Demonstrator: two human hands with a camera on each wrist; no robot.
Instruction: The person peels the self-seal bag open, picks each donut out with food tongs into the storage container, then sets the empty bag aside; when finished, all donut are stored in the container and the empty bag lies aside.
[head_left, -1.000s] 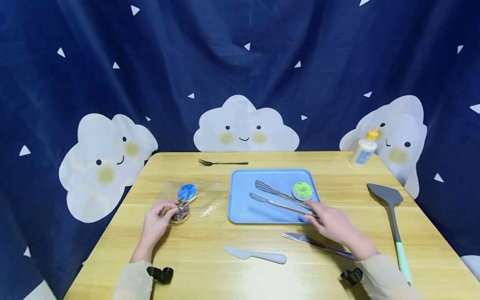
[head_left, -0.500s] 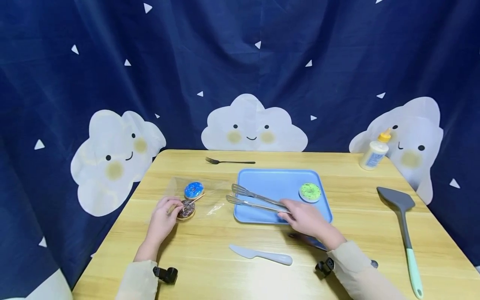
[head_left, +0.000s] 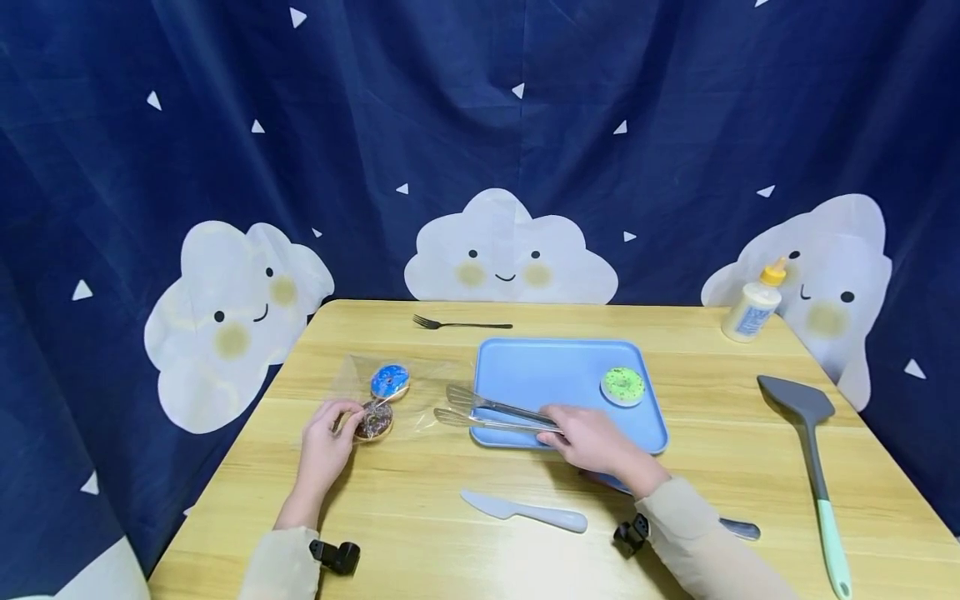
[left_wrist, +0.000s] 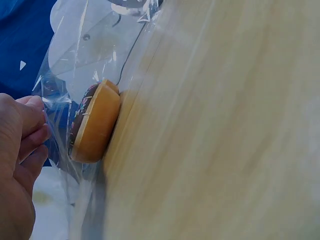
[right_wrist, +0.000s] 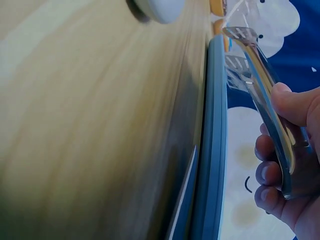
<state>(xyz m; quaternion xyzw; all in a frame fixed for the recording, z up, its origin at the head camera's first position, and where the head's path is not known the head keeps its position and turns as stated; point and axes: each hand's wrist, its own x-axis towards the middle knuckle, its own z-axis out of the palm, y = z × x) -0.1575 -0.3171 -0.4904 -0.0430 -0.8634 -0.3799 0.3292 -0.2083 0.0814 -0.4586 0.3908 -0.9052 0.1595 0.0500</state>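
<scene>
At the left of the table, my left hand [head_left: 324, 442] pinches the edge of a clear plastic bag [head_left: 431, 396]. A blue-iced donut [head_left: 389, 381] and a chocolate donut [head_left: 377, 422] with sprinkles lie in it. In the left wrist view the chocolate donut [left_wrist: 97, 122] shows through the film, beside the fingertips. My right hand [head_left: 592, 439] holds metal tongs [head_left: 517, 412], their slotted ends parted and pointing left, past the blue tray's left edge toward the bag. The tray [head_left: 540, 367] carries a green-iced donut [head_left: 622, 386] at its right.
In front of the tray lies a pale knife [head_left: 525, 510]. A metal knife [head_left: 740, 529] is partly hidden under the right forearm. Behind are a black fork [head_left: 472, 325] and a white bottle [head_left: 752, 312] with a yellow cap. A grey turner [head_left: 806, 408] with a green handle lies at right.
My right hand has carried the tongs leftward from over the tray to the bag's right end. My left hand keeps its pinch on the bag. The head view has shifted slightly.
</scene>
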